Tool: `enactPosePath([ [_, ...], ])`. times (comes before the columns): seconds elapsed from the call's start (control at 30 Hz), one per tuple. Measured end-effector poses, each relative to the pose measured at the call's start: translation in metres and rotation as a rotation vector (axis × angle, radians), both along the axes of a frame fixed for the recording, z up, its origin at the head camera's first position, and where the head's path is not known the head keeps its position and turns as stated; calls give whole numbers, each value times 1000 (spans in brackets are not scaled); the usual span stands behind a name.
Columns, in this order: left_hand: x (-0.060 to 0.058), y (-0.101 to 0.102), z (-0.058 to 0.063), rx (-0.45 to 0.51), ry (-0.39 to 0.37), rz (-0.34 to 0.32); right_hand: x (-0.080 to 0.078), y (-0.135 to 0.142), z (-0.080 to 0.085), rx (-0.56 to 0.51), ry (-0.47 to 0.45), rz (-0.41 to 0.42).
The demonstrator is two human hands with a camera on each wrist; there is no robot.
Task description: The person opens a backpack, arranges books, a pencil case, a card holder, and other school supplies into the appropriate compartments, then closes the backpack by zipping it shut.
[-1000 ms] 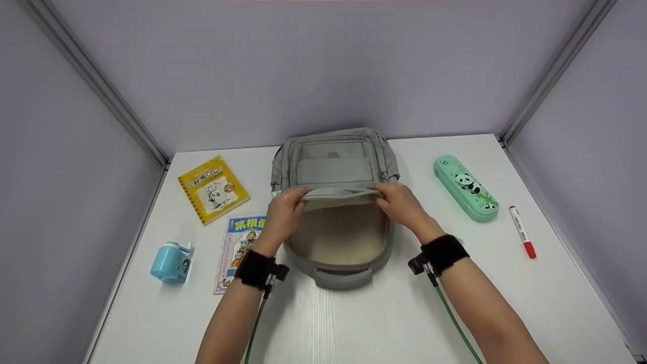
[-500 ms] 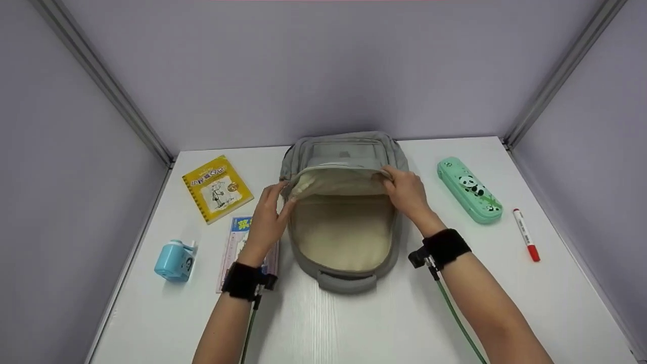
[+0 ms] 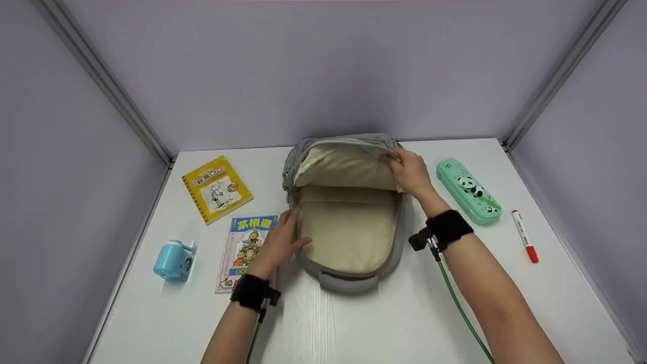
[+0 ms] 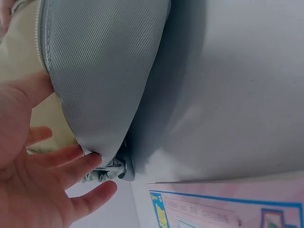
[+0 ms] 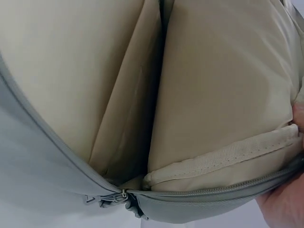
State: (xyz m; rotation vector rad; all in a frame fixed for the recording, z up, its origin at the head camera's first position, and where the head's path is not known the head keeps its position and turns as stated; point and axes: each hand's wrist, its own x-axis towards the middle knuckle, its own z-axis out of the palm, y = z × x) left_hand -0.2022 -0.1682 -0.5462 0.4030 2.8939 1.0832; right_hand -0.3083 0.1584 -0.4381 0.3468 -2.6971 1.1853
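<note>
We see the backpack as matt cloth, closely ribbed, and its lining as smooth fabric with a faint sheen; the zip slider looks metallic. We read the pencil case and sharpener as smooth plastic, the books as printed paper, the wristbands as matt cloth, the tabletop as smooth and faintly grained.

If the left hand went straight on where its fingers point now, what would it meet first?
The left hand touches the gray side of the backpack; straight on, it would likely meet the raised flap first, though depth is unclear.
</note>
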Motion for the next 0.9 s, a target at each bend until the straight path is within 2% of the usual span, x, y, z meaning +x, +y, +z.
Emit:
enactPosePath([
  [0.23, 1, -6, -2, 14, -7, 38, -16, 0, 6, -49, -111, 0],
  [0.33, 3, -12, 1, -1, -14, 87, -20, -2, 8, -54, -143, -18],
  [0.4, 5, -19, 2, -50, -31, 135, -21, -3, 9, -55, -165, -29],
  [0.47, 8, -27, 3, -126, -77, 198, -22, -3, 9, -53, -181, -40],
  [0.6, 19, -47, 4, -250, -259, 315, -24, -5, 9, -48, -209, -58],
  [0.7, 29, -60, 4, -297, -376, 377, -26, -5, 9, -43, -215, -67],
  [0.8, 37, -68, 1, -341, -444, 421, -27, -5, 8, -38, -216, -69],
  [0.9, 41, -73, -2, -373, -466, 452, -28, -5, 7, -22, -211, -74],
])
